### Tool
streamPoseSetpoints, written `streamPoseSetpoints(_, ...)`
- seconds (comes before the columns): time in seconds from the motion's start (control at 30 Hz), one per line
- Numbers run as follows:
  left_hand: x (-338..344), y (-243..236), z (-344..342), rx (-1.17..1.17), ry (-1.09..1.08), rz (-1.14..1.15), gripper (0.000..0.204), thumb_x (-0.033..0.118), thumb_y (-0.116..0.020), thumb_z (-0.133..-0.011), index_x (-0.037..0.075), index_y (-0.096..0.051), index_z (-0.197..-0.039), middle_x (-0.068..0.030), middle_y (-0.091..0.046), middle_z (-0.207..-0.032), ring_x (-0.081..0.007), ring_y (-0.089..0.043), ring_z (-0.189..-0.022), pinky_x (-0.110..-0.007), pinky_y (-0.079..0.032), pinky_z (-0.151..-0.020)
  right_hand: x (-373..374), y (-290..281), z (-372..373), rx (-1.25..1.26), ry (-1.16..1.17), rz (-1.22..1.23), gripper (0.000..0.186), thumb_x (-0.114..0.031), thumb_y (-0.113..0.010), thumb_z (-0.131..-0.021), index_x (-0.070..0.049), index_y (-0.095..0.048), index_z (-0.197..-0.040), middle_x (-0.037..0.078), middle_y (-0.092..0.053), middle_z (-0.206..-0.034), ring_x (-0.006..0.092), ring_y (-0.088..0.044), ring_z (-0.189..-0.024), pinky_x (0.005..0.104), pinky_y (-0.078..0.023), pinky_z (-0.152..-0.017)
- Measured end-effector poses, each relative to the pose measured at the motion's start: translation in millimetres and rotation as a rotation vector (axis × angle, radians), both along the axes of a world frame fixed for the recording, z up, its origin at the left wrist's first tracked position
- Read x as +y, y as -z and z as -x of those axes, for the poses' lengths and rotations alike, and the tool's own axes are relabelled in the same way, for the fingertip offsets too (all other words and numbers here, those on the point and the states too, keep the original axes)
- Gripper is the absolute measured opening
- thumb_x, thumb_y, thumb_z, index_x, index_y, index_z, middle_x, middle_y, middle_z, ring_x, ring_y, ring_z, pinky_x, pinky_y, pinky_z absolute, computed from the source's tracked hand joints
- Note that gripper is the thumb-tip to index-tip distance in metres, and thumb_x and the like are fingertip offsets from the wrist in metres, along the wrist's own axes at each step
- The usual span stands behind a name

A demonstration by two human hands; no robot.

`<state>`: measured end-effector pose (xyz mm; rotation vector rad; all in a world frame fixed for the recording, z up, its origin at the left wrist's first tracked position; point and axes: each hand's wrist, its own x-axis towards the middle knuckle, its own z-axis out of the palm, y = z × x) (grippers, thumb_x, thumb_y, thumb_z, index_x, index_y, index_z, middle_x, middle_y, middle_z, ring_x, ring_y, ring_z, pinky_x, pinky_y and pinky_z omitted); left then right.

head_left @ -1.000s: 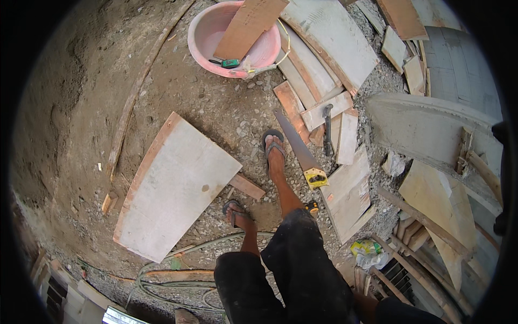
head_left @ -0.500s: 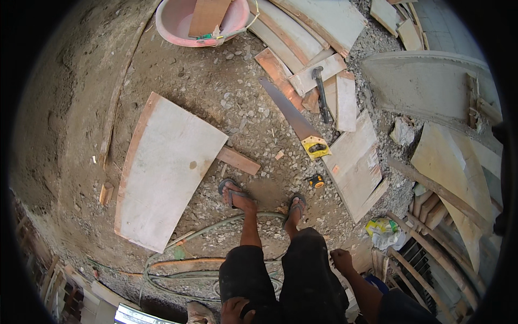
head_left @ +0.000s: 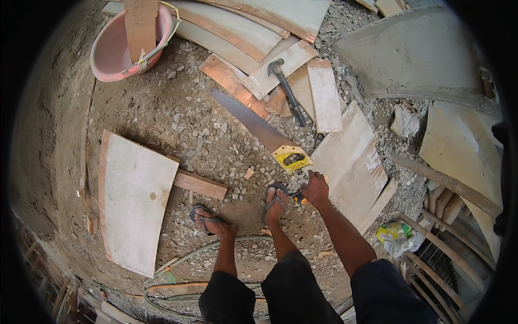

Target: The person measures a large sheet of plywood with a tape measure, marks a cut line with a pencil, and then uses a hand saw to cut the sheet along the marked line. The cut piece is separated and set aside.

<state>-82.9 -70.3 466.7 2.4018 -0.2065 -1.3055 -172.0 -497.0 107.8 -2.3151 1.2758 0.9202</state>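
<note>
My right hand [head_left: 316, 189] reaches forward over the ground, its fingers partly stretched out, with nothing visible in them. Just beyond its fingertips lies a handsaw, its yellow handle [head_left: 292, 158] toward me and its blade pointing to the far left. A black and orange tape measure [head_left: 300, 198] is on the gravel beside the hand, partly hidden by it. To the right of the hand is a pale plywood board [head_left: 350, 162]. A claw hammer [head_left: 287, 93] with a dark handle rests on wood offcuts farther away. My left hand is out of view.
At the left a curved plywood panel [head_left: 137, 200] lies by a short wood strip [head_left: 202, 185]. A pink basin [head_left: 110, 54] holds a board. Hoses [head_left: 189, 251] loop behind my feet. Poles [head_left: 442, 186] and a plastic bag [head_left: 399, 237] are at the right.
My right hand has moved from beside my leg forward to near the saw handle and tape measure. My left hand has left the view. The view has shifted and my feet have moved.
</note>
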Motion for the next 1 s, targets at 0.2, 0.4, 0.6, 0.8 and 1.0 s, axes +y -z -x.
streamPoseSetpoints(0.2,-32.1,12.1,17.0,-0.041,-0.008,-0.193,0.032,0.016,-0.071,-0.081,0.006,-0.060,-0.110,-0.0196,-0.052,-0.117,-0.0385,-0.045,-0.116,-0.051,-0.033,-0.101,-51.3,86.4,-50.3,-0.143,0.039,-0.001,0.049,-0.017,-0.069,-0.075,-0.006,-0.054,-0.121,0.015,-0.058,-0.118,0.0328,-0.055,-0.111,0.0414,-0.046,-0.094)
streamPoseSetpoints(0.4,-67.6,30.2,15.7,-0.011,0.030,-0.257,0.032,0.016,-0.071,-0.081,0.007,-0.060,-0.109,-0.0190,-0.053,-0.116,-0.0383,-0.045,-0.116,-0.051,-0.033,-0.101,-25.6,95.0,-23.0,-0.389,-0.015,-0.114,0.035,-0.020,-0.065,-0.082,-0.005,-0.061,-0.114,0.017,-0.063,-0.107,0.0352,-0.060,-0.103,0.0421,-0.051,-0.086)
streamPoseSetpoints(0.6,-85.5,39.7,14.1,-0.001,0.042,-0.299,0.031,0.016,-0.071,-0.081,0.007,-0.060,-0.109,-0.0184,-0.053,-0.116,-0.0381,-0.045,-0.117,-0.051,-0.033,-0.101,-66.5,137.3,-35.3,-0.218,0.093,0.037,0.020,-0.012,-0.061,-0.083,-0.005,-0.064,-0.101,0.017,-0.066,-0.100,0.0338,-0.066,-0.091,0.0417,-0.054,-0.078)
streamPoseSetpoints(0.8,-90.9,46.6,18.8,0.035,0.006,-0.340,0.031,0.017,-0.072,-0.081,0.007,-0.061,-0.108,-0.0179,-0.053,-0.116,-0.0379,-0.044,-0.117,-0.051,-0.033,-0.101,-68.8,157.6,-37.7,-0.144,-0.108,0.068,0.022,-0.009,-0.063,-0.079,-0.005,-0.062,-0.101,0.017,-0.065,-0.098,0.0332,-0.065,-0.093,0.0417,-0.053,-0.079)
streamPoseSetpoints(1.0,-95.7,39.6,26.1,0.085,-0.041,-0.351,0.030,0.017,-0.072,-0.081,0.008,-0.061,-0.108,-0.0173,-0.053,-0.115,-0.0377,-0.044,-0.117,-0.051,-0.033,-0.101,-58.9,121.0,-31.9,-0.593,0.131,-0.073,0.022,-0.010,-0.063,-0.081,-0.003,-0.059,-0.101,0.019,-0.062,-0.103,0.0389,-0.062,-0.091,0.0436,-0.050,-0.079)
